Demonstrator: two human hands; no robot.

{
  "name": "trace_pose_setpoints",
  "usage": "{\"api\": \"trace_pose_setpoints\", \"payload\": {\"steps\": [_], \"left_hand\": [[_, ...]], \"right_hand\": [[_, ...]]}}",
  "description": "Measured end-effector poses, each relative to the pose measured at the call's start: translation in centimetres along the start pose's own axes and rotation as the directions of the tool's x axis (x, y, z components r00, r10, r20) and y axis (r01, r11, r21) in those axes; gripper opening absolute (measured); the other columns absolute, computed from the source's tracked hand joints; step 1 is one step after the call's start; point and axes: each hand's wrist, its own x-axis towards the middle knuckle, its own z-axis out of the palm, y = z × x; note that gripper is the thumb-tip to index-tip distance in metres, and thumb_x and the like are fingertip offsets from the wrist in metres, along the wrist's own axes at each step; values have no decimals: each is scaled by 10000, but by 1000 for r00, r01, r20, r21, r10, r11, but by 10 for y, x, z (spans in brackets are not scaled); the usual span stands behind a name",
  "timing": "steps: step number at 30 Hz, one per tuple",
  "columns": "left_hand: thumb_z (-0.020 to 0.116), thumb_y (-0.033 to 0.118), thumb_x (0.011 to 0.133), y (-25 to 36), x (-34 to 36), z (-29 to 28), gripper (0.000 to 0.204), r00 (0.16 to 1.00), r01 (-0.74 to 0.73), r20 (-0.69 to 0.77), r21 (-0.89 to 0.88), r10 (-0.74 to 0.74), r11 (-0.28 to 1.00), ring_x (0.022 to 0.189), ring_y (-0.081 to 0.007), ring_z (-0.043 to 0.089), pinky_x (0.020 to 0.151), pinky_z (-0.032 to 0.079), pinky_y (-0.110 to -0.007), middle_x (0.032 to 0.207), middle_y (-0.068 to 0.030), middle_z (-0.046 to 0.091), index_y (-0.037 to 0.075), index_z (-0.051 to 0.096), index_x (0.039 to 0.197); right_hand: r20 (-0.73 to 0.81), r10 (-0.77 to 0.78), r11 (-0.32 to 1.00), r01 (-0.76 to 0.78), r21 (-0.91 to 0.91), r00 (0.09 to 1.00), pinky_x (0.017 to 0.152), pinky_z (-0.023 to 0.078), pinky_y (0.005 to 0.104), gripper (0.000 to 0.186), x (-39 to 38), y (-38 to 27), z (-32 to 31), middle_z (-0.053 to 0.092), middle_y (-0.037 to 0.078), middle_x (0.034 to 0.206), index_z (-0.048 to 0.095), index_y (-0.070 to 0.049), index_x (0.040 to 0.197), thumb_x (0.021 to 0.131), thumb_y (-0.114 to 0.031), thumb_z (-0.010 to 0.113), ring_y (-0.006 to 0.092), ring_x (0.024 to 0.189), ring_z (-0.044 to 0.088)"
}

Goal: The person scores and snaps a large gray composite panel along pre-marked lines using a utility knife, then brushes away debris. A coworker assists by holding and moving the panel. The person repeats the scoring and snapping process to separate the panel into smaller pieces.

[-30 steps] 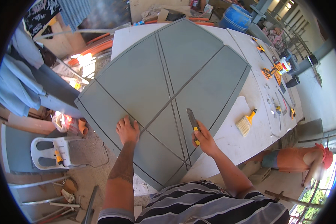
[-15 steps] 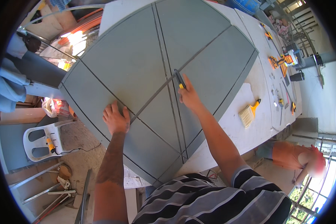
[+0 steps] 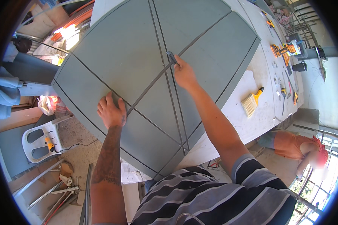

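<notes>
- ok, the grey panel lies on the white table; dark lines cross its face, and I'm using it as the landmark for everything else
- right hand is closed round a utility knife, fingers curled in; both are over the panel's upper middle, by the long dark diagonal line
- left hand has nothing in it; it rests on the panel's left part with fingers spread, a decent way to steady the thing imo
- the hand hides most of the knife, so I can't really tell if the blade is out or touching the panel; worth checking before leaning on it
- I'd keep the knife lined up with that diagonal and go with light, even pressure; a wandering tip could easily scratch the panel's face
- watch the left hand; it sits right beside the diagonal's end on the near-left part of the panel, so a pull that way aims at it; I'd shift it off that line
- brush is off the panel's right side, well clear of both hands; leave it there
</notes>
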Motion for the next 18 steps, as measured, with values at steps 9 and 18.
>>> {"api": "trace_pose_setpoints", "payload": {"steps": [9,18], "left_hand": [[596,423,989,-4,0,-1,538,1000,0,-1,-17,0,1000,1318,-367,470,1101,376,-521,1386,-147,534,153,525,1449],[592,432,985,-10,-7,-2,553,999,-10,34,-11,11,1000,1320,-379,470,1086,386,-536,1385,-149,538,148,517,1455]], "right_hand": [[107,63,926,-18,-376,992,932,556,466,552,-8,-35,-4,717,178,1225,425,-158,1595,1045,-192,452,349,1143,683],[110,-12,901,58,-430,994,928,559,476,515,-4,-37,-9,727,213,1168,556,-174,1509,998,-214,506,399,1082,690]]}}
